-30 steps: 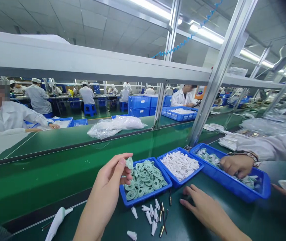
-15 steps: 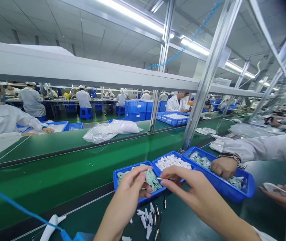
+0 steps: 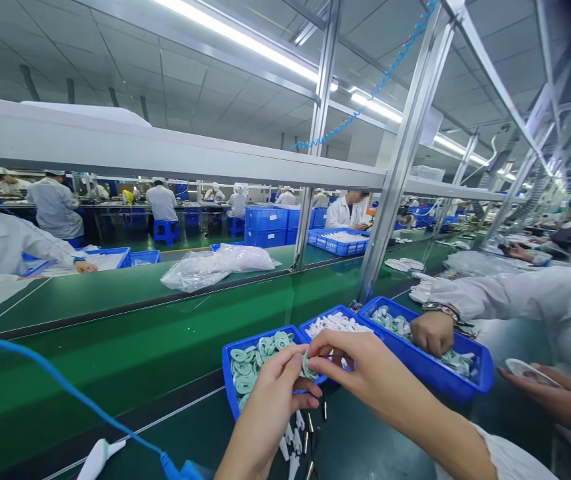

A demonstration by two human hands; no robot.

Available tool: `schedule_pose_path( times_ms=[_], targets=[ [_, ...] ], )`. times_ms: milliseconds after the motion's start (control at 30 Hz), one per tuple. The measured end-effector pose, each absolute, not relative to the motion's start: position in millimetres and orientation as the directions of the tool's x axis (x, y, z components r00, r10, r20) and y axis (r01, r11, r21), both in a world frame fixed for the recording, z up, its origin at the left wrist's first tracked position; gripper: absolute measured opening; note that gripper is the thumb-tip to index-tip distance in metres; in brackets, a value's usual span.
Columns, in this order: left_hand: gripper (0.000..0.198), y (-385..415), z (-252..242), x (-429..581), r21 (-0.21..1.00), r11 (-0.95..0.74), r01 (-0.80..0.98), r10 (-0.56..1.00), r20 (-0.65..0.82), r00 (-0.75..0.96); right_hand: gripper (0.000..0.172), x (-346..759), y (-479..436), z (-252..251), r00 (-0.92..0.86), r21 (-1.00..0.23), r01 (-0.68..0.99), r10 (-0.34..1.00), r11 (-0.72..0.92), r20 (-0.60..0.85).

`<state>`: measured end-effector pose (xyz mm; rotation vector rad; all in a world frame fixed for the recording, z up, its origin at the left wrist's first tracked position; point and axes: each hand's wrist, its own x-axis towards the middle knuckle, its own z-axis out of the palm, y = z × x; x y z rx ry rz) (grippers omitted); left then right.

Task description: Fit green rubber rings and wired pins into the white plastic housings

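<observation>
My left hand (image 3: 276,397) is closed on a small mint-green ring-shaped part (image 3: 307,365), held upright between thumb and fingers. My right hand (image 3: 358,363) pinches close against that part. A thin dark wire (image 3: 336,358) shows under its fingers; the metal end is hidden now. Behind my left hand stands a blue bin (image 3: 227,381) of similar green coiled parts. Below my hands, on the dark green bench, lie small white tapered pieces (image 3: 293,441) and several dark leads with brass-coloured plugs (image 3: 310,423).
A second blue bin holds white pieces (image 3: 338,323). To its right, a co-worker's hand (image 3: 433,332) reaches into a longer blue bin (image 3: 483,373); their other hand holds a white oval part (image 3: 530,372). A blue cable (image 3: 65,393) crosses at left near a white-and-green handle (image 3: 98,459).
My right hand has brought the wire's metal tip up to the green part, where the tip no longer shows. My hands have come closer together. The view has shifted slightly.
</observation>
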<state>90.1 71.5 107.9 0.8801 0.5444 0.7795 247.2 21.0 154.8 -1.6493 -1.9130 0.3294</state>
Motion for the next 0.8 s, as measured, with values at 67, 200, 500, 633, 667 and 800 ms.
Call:
schedule_pose_path(
  times_ms=[67,200,500,633,667,800],
  targets=[
    [0.035,71,108,90,0.82,0.427,-0.381,0.774,-0.114,0.622,0.014,248,21,154,-0.042,-0.562,0.803,0.96,0.199,0.278],
    [0.029,68,107,94,0.721,0.529,-0.447,0.757,-0.163,0.632,0.043,251,17,152,0.001,-0.626,0.746,0.94,0.227,0.342],
    [0.028,60,102,108,0.735,0.51,-0.447,0.77,-0.159,0.618,0.017,255,7,154,-0.016,-0.536,0.793,0.89,0.289,0.457],
    [0.031,60,96,113,0.794,0.456,-0.402,0.796,-0.162,0.584,0.017,261,9,151,-0.027,-0.517,0.81,0.898,0.277,0.439],
    [0.032,60,95,114,0.798,0.451,-0.4,0.799,-0.161,0.58,0.016,261,10,149,-0.022,-0.518,0.811,0.899,0.271,0.436],
    [0.041,59,91,119,0.811,0.438,-0.388,0.801,-0.157,0.577,0.013,259,9,135,-0.001,-0.528,0.808,0.897,0.262,0.442]
  ],
)
